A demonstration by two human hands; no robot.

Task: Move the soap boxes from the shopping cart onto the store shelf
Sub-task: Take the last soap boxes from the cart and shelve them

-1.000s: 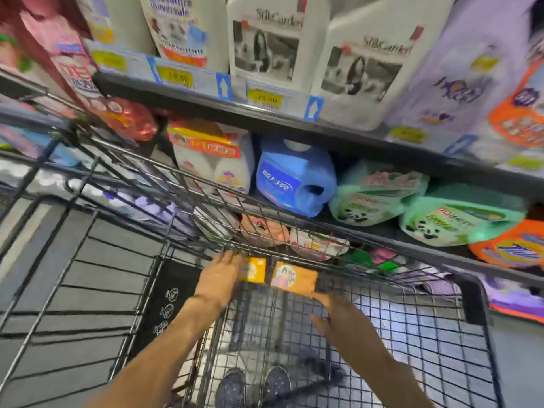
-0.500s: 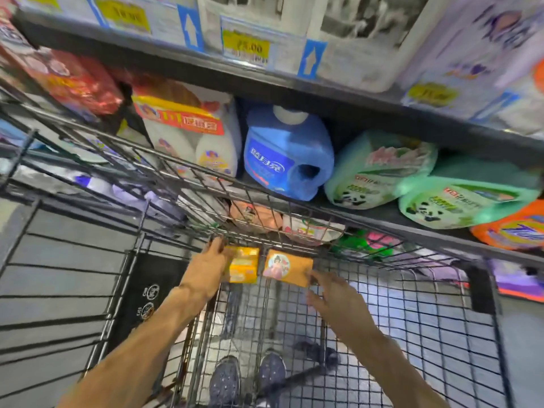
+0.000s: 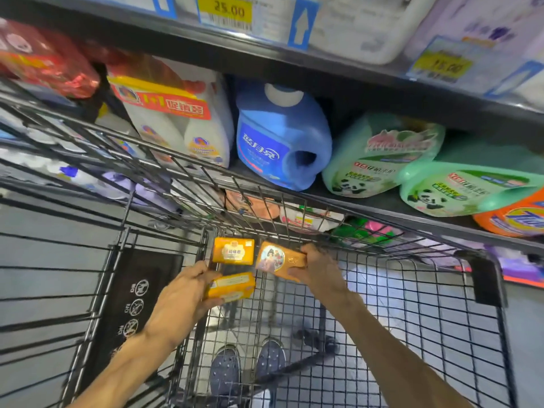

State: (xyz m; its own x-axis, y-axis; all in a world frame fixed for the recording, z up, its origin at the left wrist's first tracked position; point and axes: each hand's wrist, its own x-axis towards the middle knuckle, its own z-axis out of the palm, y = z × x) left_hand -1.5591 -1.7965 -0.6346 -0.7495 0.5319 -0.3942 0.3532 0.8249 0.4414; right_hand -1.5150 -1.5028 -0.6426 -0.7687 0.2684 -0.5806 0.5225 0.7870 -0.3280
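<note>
1. Soap boxes, three counted, all low inside the shopping cart (image 3: 441,304) at its far end, near the wire front wall.
2. Yellow soap box, lower (image 3: 231,287): held in my left hand (image 3: 182,295), thumb on its near left corner and fingers curled beneath it. It sits just near of the upper one; I cannot tell whether the two touch.
3. Yellow soap box, upper (image 3: 234,251): label facing up, lying against the far wire wall, left of the orange one and just apart from it. No hand on it that I can see.
4. Orange soap box (image 3: 278,260): printed with a round portrait, tilted, gripped at its right end by my right hand (image 3: 319,269). Thumb on the near edge, fingers wrapped over the far edge, pinching the box between them.
5. Cart condition: black wire mesh floor and sides; a black panel with white round symbols on the left side.
6. Seen through the mesh floor: a pair of dark shoes (image 3: 247,369).
7. Store shelf (image 3: 382,207), beyond the cart's far rim: a blue detergent jug (image 3: 279,139) in the middle, a white bottle twin-pack (image 3: 179,119) with a red and yellow banner to its left, two green panda-print pouches (image 3: 379,157) to its right, an orange jug at the far right edge.
8. Upper shelf edge: a yellow price tag (image 3: 225,11) reading 25.00.
</note>
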